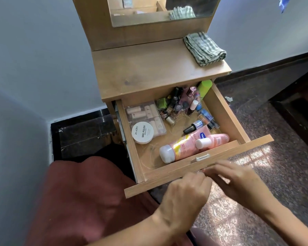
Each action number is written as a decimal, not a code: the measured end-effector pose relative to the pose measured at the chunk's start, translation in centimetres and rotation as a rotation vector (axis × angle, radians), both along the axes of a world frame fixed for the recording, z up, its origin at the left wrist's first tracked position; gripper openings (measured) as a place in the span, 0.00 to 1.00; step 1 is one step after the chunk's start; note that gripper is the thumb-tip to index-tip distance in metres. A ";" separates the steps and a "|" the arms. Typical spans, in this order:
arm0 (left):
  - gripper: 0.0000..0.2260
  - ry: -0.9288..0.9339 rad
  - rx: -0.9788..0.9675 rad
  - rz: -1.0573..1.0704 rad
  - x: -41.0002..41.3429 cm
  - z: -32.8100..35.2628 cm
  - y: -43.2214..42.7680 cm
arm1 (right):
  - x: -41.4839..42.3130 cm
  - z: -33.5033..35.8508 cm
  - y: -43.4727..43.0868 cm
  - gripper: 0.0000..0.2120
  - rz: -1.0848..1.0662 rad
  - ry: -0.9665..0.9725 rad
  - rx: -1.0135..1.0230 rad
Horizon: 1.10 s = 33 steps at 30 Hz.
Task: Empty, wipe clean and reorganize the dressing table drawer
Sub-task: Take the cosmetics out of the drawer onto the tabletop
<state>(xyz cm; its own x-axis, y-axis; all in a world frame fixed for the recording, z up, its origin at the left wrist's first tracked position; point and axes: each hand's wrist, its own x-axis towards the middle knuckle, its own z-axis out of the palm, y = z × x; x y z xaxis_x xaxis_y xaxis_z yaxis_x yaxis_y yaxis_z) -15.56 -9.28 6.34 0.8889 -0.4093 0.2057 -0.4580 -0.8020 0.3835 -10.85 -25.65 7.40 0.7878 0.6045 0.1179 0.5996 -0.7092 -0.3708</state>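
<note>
The wooden drawer (149, 185) of the dressing table stands pulled out and full. Inside lie a pink lotion tube (183, 144), a small pink bottle (214, 140), a white round jar (142, 132) on a clear plastic box (143, 112), a cluster of nail polish bottles (179, 105) and a green can (204, 87). My left hand (185, 192) is curled at the lower edge of the drawer's front panel, fingertips hidden. My right hand (236, 178) reaches the same edge with fingers stretched out, blurred. A folded checked cloth (204, 48) lies on the table top (149, 71).
A mirror (160, 9) rises behind the table top. A maroon fabric surface (78, 201) lies at the lower left beside the drawer. Speckled stone floor (274, 157) spreads to the right, with a dark skirting along the grey wall.
</note>
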 end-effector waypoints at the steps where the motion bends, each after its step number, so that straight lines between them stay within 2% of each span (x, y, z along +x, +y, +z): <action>1: 0.04 0.019 -0.044 0.017 0.6 0.7 0.3 | 0.7 0.8 -0.1 0.10 -0.024 0.032 0.045; 3: 0.03 0.096 -0.149 0.064 2.3 1.8 1.1 | 2.4 1.8 -0.1 0.13 -0.076 0.064 0.103; 4: 0.07 0.136 -0.190 0.100 3.3 2.2 1.6 | 3.4 2.1 0.1 0.13 -0.092 0.074 0.124; 6: 0.08 0.235 -0.222 0.199 5.5 2.2 2.6 | 5.6 2.0 0.4 0.07 -0.123 0.101 0.135; 7: 0.08 0.286 -0.213 0.240 6.4 1.5 3.1 | 6.8 1.8 0.4 0.03 -0.135 0.114 0.101; 8: 0.09 0.331 -0.176 0.267 7.3 0.7 3.7 | 7.9 1.5 0.5 0.04 -0.151 0.135 0.037; 11: 0.13 0.476 -0.047 0.257 8.9 -1.4 4.8 | 10.4 0.3 0.2 0.10 -0.174 0.269 -0.184; 16: 0.19 0.640 -0.009 0.264 9.5 -3.2 5.5 | 12.1 -1.2 0.0 0.17 -0.132 0.435 -0.416; 25: 0.23 0.728 -0.067 0.310 9.2 -3.7 4.9 | 12.2 -1.6 -0.4 0.15 -0.156 0.460 -0.398; 33: 0.23 0.787 -0.231 0.391 9.6 -2.9 5.5 | 12.5 -1.3 0.1 0.17 -0.126 0.496 -0.419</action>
